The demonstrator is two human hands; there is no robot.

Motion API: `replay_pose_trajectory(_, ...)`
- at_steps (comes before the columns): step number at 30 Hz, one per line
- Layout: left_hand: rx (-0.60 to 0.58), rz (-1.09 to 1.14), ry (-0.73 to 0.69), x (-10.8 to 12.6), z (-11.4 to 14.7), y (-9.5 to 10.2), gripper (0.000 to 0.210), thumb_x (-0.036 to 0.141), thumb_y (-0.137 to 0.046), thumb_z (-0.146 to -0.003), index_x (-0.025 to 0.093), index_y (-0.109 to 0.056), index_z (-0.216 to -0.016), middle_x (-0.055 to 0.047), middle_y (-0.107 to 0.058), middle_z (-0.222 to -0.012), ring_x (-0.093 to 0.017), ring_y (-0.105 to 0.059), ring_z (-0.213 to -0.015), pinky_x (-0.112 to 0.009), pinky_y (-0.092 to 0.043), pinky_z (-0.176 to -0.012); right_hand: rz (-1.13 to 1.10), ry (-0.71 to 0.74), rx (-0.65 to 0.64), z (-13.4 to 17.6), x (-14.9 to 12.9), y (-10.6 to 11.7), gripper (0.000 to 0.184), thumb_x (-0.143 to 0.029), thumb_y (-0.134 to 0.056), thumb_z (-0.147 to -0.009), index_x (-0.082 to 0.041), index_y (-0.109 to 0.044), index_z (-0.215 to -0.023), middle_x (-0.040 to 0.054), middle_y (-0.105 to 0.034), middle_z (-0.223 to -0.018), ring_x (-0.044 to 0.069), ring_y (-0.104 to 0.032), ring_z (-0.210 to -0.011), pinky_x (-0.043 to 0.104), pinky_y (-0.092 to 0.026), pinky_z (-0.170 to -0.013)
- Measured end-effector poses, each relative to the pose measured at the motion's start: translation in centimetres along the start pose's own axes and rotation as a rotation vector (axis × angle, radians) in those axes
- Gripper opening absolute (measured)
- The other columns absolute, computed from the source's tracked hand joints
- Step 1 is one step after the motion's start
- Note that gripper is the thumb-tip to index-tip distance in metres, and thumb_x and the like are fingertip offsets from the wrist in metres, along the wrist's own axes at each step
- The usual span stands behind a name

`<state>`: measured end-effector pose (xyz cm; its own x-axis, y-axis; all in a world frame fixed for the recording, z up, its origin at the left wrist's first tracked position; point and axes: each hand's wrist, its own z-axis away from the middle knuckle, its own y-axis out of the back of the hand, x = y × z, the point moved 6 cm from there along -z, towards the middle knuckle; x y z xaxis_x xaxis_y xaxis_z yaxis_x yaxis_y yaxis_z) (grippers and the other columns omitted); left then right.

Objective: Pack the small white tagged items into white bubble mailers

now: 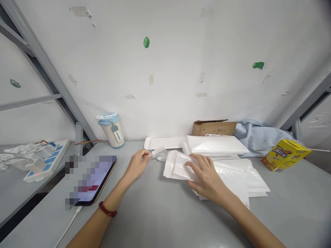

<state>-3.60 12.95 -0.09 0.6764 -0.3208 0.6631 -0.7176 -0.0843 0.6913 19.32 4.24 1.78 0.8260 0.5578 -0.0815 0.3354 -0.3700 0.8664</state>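
My right hand [207, 177] grips a white bubble mailer [178, 165], thumb below and fingers bent over its top. The mailer's flap end points left, over more white mailers [234, 179] that lie loosely overlapped under my wrist. My left hand [138, 164], with a dark red beaded bracelet at the wrist, has thumb and index finger pinched together. Its fingertips are at a small white item with thin cord-like loops [158, 151]; what exactly is between them is too small to make out. Behind lies a long, narrow white mailer [168, 142].
A thicker stack of white mailers [217, 144] lies before a cardboard box [217, 128]. Light blue cloth [254, 136] and a yellow snack box [286, 155] are at the right. A cup [112, 131], charging phone [97, 182] and power strip [50, 163] stand left.
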Motion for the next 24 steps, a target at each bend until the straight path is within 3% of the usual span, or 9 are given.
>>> replay_pose_trajectory(4, -0.119, 0.160, 0.057, 1.8, 0.4, 1.9, 0.025, 0.041, -0.049, -0.081, 0.018, -0.060, -0.079, -0.002, -0.063, -0.081, -0.016, -0.055, -0.073, -0.024, -0.042, -0.063, -0.037, -0.020, -0.001, 0.0, 0.5, 0.0, 0.046, -0.019, -0.053, -0.075, -0.021, -0.040, -0.120, 0.0131, -0.050, -0.120, 0.031, -0.044, -0.110, 0.048, -0.034, -0.088)
replay_pose_trajectory(7, -0.223, 0.152, -0.002, 3.2, 0.9, 1.8, 0.022, 0.037, -0.053, -0.080, 0.019, -0.064, -0.075, -0.002, -0.064, -0.081, -0.016, -0.055, -0.075, -0.024, -0.040, -0.062, -0.053, -0.016, 0.023, 0.0, 0.5, 0.2, 0.049, -0.018, -0.054, -0.077, -0.019, -0.037, -0.123, 0.0125, -0.051, -0.117, 0.030, -0.045, -0.106, 0.046, -0.036, -0.086)
replay_pose_trajectory(11, -0.250, 0.146, -0.111, 4.5, 2.1, -0.8, 0.019, 0.029, -0.052, -0.081, 0.020, -0.068, -0.076, -0.003, -0.066, -0.081, -0.017, -0.054, -0.078, -0.025, -0.039, -0.065, -0.100, -0.004, -0.012, -0.1, -0.2, 0.1, 0.052, -0.014, -0.057, -0.076, -0.019, -0.036, -0.123, 0.0116, -0.051, -0.115, 0.028, -0.045, -0.104, 0.041, -0.040, -0.082)
replay_pose_trajectory(16, -0.257, 0.288, -0.116, 6.3, 4.0, -4.5, 0.021, 0.018, -0.050, -0.079, 0.021, -0.071, -0.082, -0.003, -0.067, -0.080, -0.017, -0.054, -0.080, -0.025, -0.041, -0.069, -0.126, 0.009, -0.116, 0.0, -1.0, -0.5, 0.056, -0.010, -0.058, -0.073, -0.021, -0.037, -0.124, 0.0091, -0.052, -0.115, 0.027, -0.045, -0.103, 0.040, -0.041, -0.080)
replay_pose_trajectory(18, -0.243, 0.323, -0.065, 6.1, 4.0, -4.8, 0.023, 0.020, -0.049, -0.080, 0.022, -0.071, -0.086, -0.003, -0.068, -0.082, -0.017, -0.055, -0.078, -0.026, -0.042, -0.069, -0.104, 0.006, -0.115, 0.1, -1.0, -0.5, 0.056, -0.012, -0.058, -0.074, -0.021, -0.037, -0.124, 0.0090, -0.053, -0.114, 0.028, -0.046, -0.103, 0.040, -0.041, -0.080)
replay_pose_trajectory(21, -0.081, 0.264, 0.043, 3.7, 2.8, -3.5, 0.021, 0.029, -0.052, -0.082, 0.021, -0.070, -0.090, -0.004, -0.068, -0.090, -0.017, -0.055, -0.075, -0.027, -0.043, -0.067, -0.061, -0.006, -0.063, 0.1, -0.4, -0.2, 0.051, -0.016, -0.056, -0.076, -0.020, -0.038, -0.124, 0.0100, -0.053, -0.115, 0.028, -0.046, -0.103, 0.040, -0.042, -0.079)
replay_pose_trajectory(24, -0.004, 0.062, -0.059, 1.7, 1.2, -2.6, 0.021, 0.027, -0.051, -0.082, 0.020, -0.066, -0.095, -0.006, -0.066, -0.100, -0.022, -0.054, -0.092, -0.032, -0.044, -0.078, -0.025, -0.044, 0.001, 0.1, 0.7, 0.2, 0.045, -0.019, -0.052, -0.080, -0.020, -0.038, -0.122, 0.0110, -0.054, -0.112, 0.029, -0.048, -0.100, 0.040, -0.042, -0.076)
